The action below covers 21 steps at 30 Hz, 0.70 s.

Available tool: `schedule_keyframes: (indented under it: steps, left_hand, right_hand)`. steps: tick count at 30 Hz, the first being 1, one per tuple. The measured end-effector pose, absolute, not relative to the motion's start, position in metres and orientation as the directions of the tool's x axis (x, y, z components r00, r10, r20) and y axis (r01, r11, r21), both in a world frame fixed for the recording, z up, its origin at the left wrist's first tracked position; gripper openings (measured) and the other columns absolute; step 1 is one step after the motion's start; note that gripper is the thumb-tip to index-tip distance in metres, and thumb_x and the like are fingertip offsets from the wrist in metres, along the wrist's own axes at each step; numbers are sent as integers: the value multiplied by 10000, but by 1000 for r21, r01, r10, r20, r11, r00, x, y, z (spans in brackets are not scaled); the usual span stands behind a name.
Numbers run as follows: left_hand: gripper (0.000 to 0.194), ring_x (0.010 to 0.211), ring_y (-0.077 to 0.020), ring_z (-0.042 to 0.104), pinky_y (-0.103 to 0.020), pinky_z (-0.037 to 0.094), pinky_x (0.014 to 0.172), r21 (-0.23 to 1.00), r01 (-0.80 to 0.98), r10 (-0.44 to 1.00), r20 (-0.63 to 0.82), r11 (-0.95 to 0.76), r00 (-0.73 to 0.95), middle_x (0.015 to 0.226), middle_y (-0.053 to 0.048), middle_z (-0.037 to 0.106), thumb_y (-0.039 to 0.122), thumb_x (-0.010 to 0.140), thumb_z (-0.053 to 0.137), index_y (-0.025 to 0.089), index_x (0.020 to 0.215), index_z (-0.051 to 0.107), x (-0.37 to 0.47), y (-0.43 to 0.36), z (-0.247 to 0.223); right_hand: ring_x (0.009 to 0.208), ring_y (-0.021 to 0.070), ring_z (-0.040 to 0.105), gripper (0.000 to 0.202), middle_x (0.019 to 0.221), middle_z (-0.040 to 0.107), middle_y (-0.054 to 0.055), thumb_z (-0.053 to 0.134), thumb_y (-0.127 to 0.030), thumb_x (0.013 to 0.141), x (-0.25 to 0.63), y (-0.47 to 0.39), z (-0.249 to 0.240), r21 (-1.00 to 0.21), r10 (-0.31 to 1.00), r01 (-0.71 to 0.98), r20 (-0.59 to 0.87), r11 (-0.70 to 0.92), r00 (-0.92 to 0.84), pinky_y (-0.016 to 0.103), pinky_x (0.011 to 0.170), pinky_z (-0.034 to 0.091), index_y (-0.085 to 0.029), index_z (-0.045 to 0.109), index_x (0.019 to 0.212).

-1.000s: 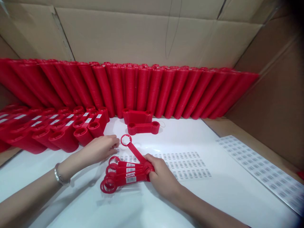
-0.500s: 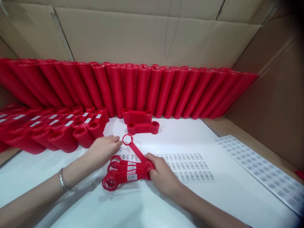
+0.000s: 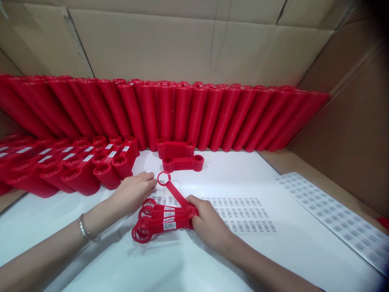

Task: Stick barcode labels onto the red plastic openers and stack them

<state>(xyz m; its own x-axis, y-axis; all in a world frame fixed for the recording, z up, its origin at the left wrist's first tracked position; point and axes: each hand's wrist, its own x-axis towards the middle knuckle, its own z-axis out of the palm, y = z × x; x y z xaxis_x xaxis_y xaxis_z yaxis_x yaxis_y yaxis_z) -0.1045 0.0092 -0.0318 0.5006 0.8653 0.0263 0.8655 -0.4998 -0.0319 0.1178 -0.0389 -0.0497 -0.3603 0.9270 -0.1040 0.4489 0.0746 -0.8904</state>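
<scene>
My right hand grips a fanned bunch of flat red plastic pieces with ring ends by their right ends. Several carry a white barcode label. One unlabelled piece points up and away from the rest, its ring close to my left fingertips. My left hand is over the left end of a barcode label sheet, its fingers curled together. What the fingertips hold, if anything, is hidden. The bunch covers part of the sheet.
Tall stacks of red pieces line the cardboard wall at the back. Labelled stacks stand at left. Two short stacks, one nearer, lie mid-table beside a thin rubber band. Another label sheet lies at right.
Both hands have hardly moved. The bunch has shifted very slightly to the right, and my left wrist has moved a little right and up.
</scene>
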Motion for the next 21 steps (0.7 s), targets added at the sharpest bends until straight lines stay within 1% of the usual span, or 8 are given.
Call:
schedule_keyframes:
  steps: [2, 3, 5, 7, 9, 12, 15, 21]
  left_hand:
    - [231, 744, -162, 546, -246, 388, 588, 20, 852, 852, 8, -524, 523, 838, -35, 575, 258, 877, 390, 190, 767, 581, -110, 13, -26]
    - [222, 729, -152, 545, -238, 389, 596, 81, 842, 844, -11, -534, 536, 823, -26, 578, 283, 869, 414, 194, 761, 586, -113, 15, -21]
    - [213, 697, -134, 538, -223, 393, 615, 252, 815, 834, -47, -522, 549, 784, -6, 589, 344, 846, 466, 201, 759, 597, -119, 18, -8]
    - [229, 691, -128, 531, -212, 394, 618, 414, 782, 844, -59, -466, 534, 766, 4, 598, 382, 843, 469, 200, 783, 592, -120, 15, 8]
    - [264, 659, -128, 509, -210, 377, 583, 494, 774, 874, -57, -396, 483, 718, 9, 581, 419, 840, 460, 191, 770, 572, -114, 7, 19]
    - [292, 587, -113, 456, -204, 341, 520, 611, 731, 865, -145, -303, 480, 631, 24, 511, 432, 842, 436, 179, 747, 548, -98, -6, 23]
    - [290, 527, -95, 379, -203, 287, 476, 682, 684, 839, -190, -261, 510, 565, 45, 409, 422, 844, 431, 173, 734, 532, -84, -14, 17]
    - [276, 488, -89, 314, -217, 233, 457, 692, 694, 848, -233, -199, 475, 521, 67, 319, 407, 844, 432, 168, 759, 540, -75, -16, 13]
  right_hand:
    - [670, 156, 545, 292, 724, 613, 11, 347, -3, 594, 118, -38, -49, -889, 928, 454, -112, 66, -354, 238, 571, 347, -185, 523, 739]
    - [669, 156, 546, 291, 725, 612, 12, 347, -4, 596, 118, -38, -49, -890, 928, 453, -119, 59, -354, 238, 571, 351, -185, 522, 740]
    - [668, 157, 548, 287, 726, 613, 12, 346, -8, 603, 118, -38, -49, -895, 924, 444, -134, 42, -359, 238, 572, 359, -187, 521, 742]
    - [671, 158, 549, 290, 727, 610, 11, 344, -10, 602, 118, -38, -50, -900, 921, 434, -137, 38, -364, 238, 574, 363, -190, 520, 746]
    - [657, 155, 541, 282, 707, 597, 6, 342, -10, 599, 118, -39, -51, -901, 923, 432, -130, 42, -363, 237, 570, 360, -192, 508, 734]
    - [637, 150, 528, 250, 686, 586, 1, 343, -9, 593, 117, -40, -48, -894, 920, 441, -102, 82, -379, 238, 570, 353, -193, 478, 697]
    - [655, 154, 533, 264, 725, 609, 8, 352, -14, 593, 116, -43, -43, -879, 907, 458, -77, 135, -415, 240, 575, 348, -190, 499, 724]
    - [638, 150, 515, 243, 718, 603, 11, 360, -29, 610, 114, -47, -38, -856, 899, 480, -44, 192, -437, 235, 558, 329, -191, 498, 728]
